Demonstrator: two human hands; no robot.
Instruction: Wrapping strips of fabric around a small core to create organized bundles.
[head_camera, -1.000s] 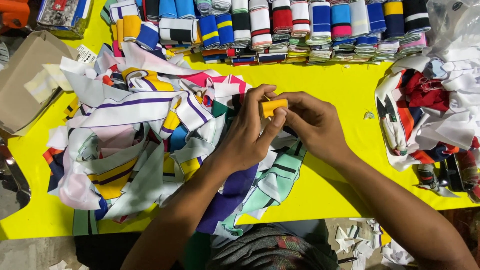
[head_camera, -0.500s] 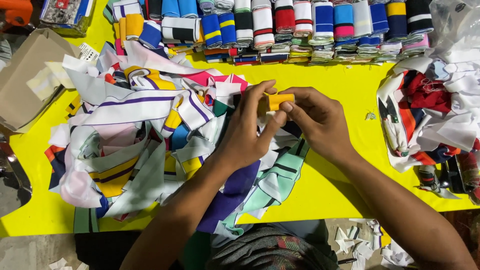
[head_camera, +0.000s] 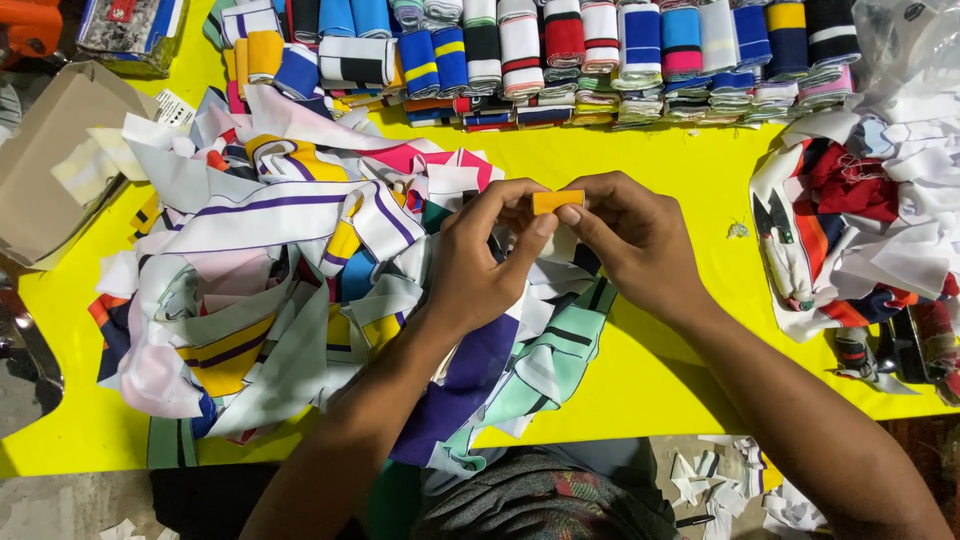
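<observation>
- Left hand (head_camera: 480, 265) and right hand (head_camera: 630, 235) pinch small orange strip (head_camera: 557, 201) at its ends, above yellow table (head_camera: 680, 165)
- Step looks like handling one strip beside loose fabric pile (head_camera: 290, 290)
- Steady two-handed pinch needed

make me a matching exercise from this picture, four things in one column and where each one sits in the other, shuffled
Things:
1. small orange piece
2. cardboard box
3. row of folded striped bands
4. loose heap of fabric strips

Places:
A. along the far edge of the yellow table
B. pinched between the left hand and right hand
C. on the table, left of the hands
D. at the far left edge of the view

Pairs: 1-B, 2-D, 3-A, 4-C
</observation>
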